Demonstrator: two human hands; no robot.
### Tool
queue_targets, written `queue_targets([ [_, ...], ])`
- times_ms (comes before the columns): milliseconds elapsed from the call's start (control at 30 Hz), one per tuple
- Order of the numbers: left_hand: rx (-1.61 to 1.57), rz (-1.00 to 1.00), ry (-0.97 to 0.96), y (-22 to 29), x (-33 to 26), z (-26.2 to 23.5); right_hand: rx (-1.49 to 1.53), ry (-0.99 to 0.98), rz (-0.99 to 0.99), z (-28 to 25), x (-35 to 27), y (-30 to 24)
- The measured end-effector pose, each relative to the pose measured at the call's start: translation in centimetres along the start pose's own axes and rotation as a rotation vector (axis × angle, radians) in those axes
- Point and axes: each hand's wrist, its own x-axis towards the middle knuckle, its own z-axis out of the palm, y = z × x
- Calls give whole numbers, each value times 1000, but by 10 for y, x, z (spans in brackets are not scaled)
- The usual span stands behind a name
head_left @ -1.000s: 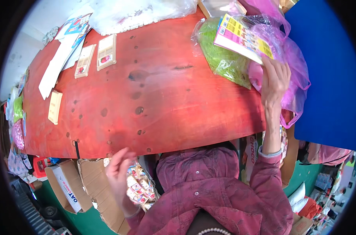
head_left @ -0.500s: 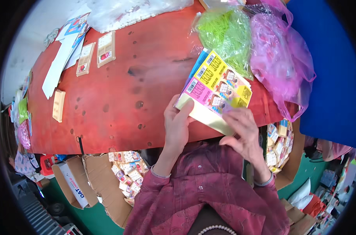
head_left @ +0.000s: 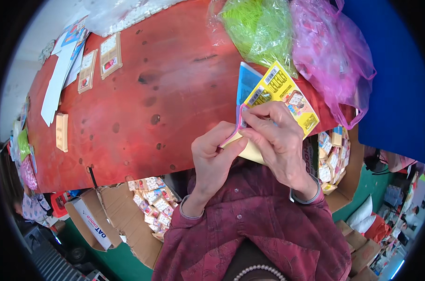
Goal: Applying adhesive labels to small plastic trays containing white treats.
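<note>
Above the near edge of the red table I hold a stack of printed sheets [head_left: 294, 89] in yellow, pink and blue, with barcodes and small pictures. My left hand [head_left: 216, 152] is closed on the lower left edge, thumb on top. My right hand [head_left: 279, 138] pinches the pink part beside it, fingertips close to my left thumb. Between the hands the pink part is bent up; whether it is folded or torn cannot be made out. A blue sheet shows behind the yellow one, and a pale yellow border hangs below the fingers.
On the red table [head_left: 123, 107] lie several small compartment trays [head_left: 111, 55] and white papers [head_left: 58, 84] at left. Clear bags of green shreds [head_left: 257, 33] and a pink plastic bag [head_left: 332, 61] stand at far right. Cardboard boxes of packed trays [head_left: 154, 206] flank me below the table.
My right hand has moved left across the sheets and now pinches the pink part, which has bent up. My left hand keeps its grip. The whole view has shifted slightly.
</note>
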Motion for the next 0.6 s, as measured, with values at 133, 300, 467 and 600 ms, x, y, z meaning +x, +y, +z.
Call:
queue_targets([
  [133,67,-21,18,3,-4,3,-15,-86,19,-9,0,-8],
  [300,79,79,-25,0,-8,4,88,-134,-8,-15,-2,-2],
  [467,111,122,-21,-9,-9,3,57,-149,-27,-15,-3,-2],
  [600,109,150,-17,-11,-8,3,-24,-161,-23,-14,-2,-6],
])
